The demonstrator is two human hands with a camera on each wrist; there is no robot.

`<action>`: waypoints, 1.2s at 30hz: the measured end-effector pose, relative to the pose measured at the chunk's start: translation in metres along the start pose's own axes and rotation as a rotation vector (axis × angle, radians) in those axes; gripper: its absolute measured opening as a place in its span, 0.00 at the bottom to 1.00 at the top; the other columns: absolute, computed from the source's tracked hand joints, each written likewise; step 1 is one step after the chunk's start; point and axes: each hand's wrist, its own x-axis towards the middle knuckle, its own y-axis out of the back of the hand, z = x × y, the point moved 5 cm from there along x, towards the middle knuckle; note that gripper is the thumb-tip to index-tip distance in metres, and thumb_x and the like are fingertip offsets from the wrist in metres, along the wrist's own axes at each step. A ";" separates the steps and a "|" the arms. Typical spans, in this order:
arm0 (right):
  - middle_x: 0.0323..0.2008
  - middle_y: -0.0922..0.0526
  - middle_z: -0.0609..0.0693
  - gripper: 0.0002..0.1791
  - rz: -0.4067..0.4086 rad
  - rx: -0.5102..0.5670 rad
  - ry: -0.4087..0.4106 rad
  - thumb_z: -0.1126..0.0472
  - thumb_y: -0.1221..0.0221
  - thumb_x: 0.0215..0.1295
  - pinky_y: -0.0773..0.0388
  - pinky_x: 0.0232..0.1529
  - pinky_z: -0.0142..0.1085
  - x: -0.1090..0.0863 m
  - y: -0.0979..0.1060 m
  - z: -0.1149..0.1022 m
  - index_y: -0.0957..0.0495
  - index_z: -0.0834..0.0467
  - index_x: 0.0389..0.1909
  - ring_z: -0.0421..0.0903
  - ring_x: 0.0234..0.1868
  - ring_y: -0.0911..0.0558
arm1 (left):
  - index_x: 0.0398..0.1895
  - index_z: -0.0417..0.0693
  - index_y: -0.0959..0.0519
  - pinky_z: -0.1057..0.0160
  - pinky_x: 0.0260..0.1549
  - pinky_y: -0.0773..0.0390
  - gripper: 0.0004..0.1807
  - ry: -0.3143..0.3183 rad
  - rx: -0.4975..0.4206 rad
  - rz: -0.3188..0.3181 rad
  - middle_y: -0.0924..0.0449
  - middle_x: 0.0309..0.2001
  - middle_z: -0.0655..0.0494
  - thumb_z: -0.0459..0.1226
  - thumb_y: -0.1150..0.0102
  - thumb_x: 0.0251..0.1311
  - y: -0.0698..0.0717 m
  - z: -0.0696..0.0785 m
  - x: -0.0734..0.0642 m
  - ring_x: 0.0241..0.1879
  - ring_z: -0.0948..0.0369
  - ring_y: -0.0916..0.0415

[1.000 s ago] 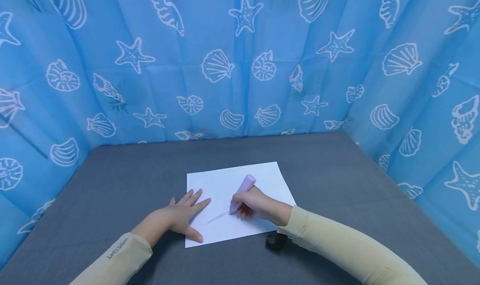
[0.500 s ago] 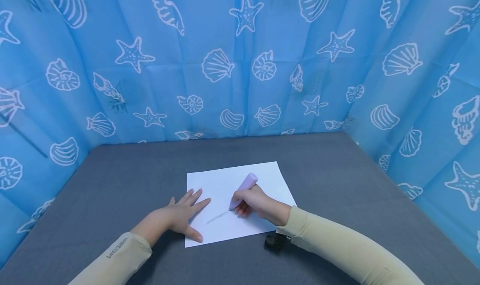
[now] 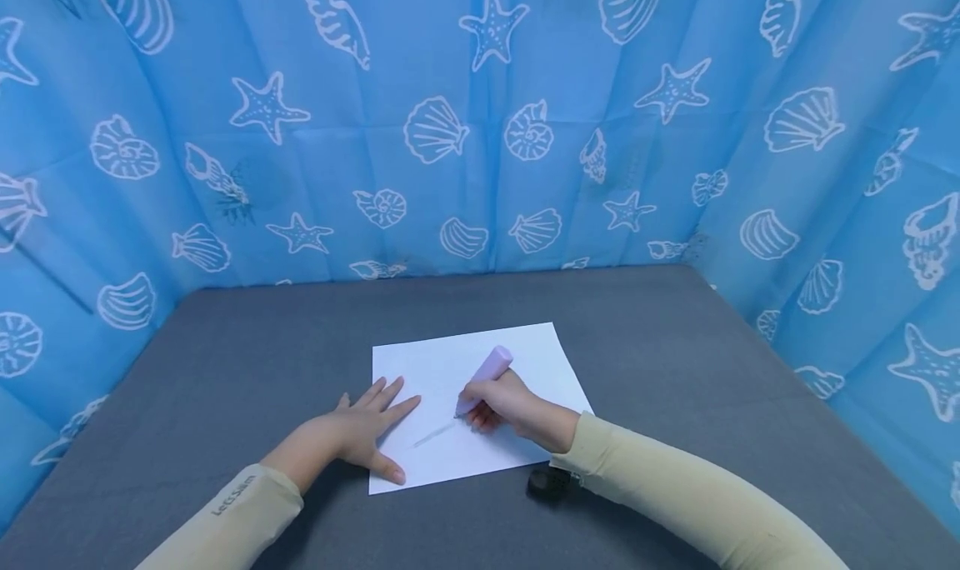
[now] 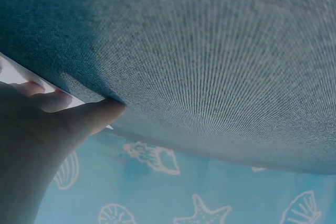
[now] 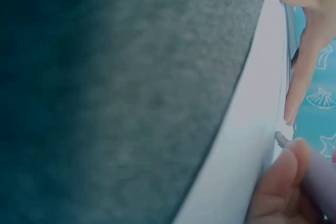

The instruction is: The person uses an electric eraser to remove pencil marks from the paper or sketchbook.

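Observation:
A white sheet of paper lies on the grey table. My right hand grips a thick lilac pen near its lower end. The pen leans with its top to the upper right, and its narrow grey tip is right at the paper. A thin grey line slants from the lower left of the sheet up toward that tip. My left hand lies with spread fingers across the sheet's left edge, thumb near the lower left corner. In the left wrist view, the fingers reach over the paper's edge.
The grey cloth-covered table spreads around the paper. Behind it and along both sides hangs a blue curtain with white shells and starfish. A small black device sits under the right wrist at the sleeve's cuff.
The pen tip has moved slightly up the sheet, then a little left, with the right hand shifting along. The left hand and the paper have stayed in place.

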 end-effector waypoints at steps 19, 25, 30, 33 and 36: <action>0.15 0.25 0.51 0.07 0.022 0.052 0.010 0.65 0.42 0.57 0.29 0.17 0.28 0.000 0.000 0.001 0.23 0.68 0.31 0.40 0.14 0.27 | 0.77 0.59 0.48 0.28 0.62 0.60 0.59 -0.006 -0.014 -0.001 0.64 0.78 0.48 0.65 0.32 0.43 -0.001 -0.002 0.001 0.75 0.45 0.70; 0.16 0.25 0.52 0.06 -0.004 0.020 -0.003 0.65 0.41 0.57 0.29 0.17 0.28 -0.001 -0.002 -0.001 0.23 0.66 0.30 0.40 0.14 0.27 | 0.77 0.58 0.48 0.28 0.62 0.60 0.58 -0.010 -0.016 0.007 0.64 0.78 0.47 0.65 0.32 0.44 0.000 -0.001 0.000 0.75 0.44 0.70; 0.16 0.25 0.52 0.07 0.004 0.017 0.006 0.64 0.41 0.58 0.28 0.18 0.29 -0.001 -0.004 -0.003 0.24 0.65 0.32 0.41 0.15 0.27 | 0.77 0.57 0.48 0.28 0.62 0.60 0.59 -0.007 -0.016 0.004 0.64 0.78 0.47 0.64 0.32 0.44 0.001 -0.001 -0.002 0.75 0.44 0.70; 0.16 0.25 0.52 0.07 0.020 0.008 0.012 0.64 0.41 0.58 0.29 0.18 0.29 -0.001 -0.004 -0.003 0.24 0.65 0.31 0.41 0.14 0.27 | 0.77 0.56 0.48 0.27 0.61 0.60 0.59 -0.012 -0.013 0.006 0.64 0.78 0.46 0.65 0.32 0.44 0.001 -0.001 -0.002 0.75 0.44 0.70; 0.16 0.25 0.52 0.06 0.043 0.000 0.014 0.64 0.40 0.57 0.28 0.18 0.29 -0.001 -0.004 -0.002 0.24 0.65 0.30 0.41 0.15 0.27 | 0.77 0.57 0.48 0.28 0.62 0.60 0.59 -0.013 -0.011 0.008 0.64 0.78 0.47 0.65 0.32 0.44 0.000 -0.001 -0.001 0.75 0.44 0.70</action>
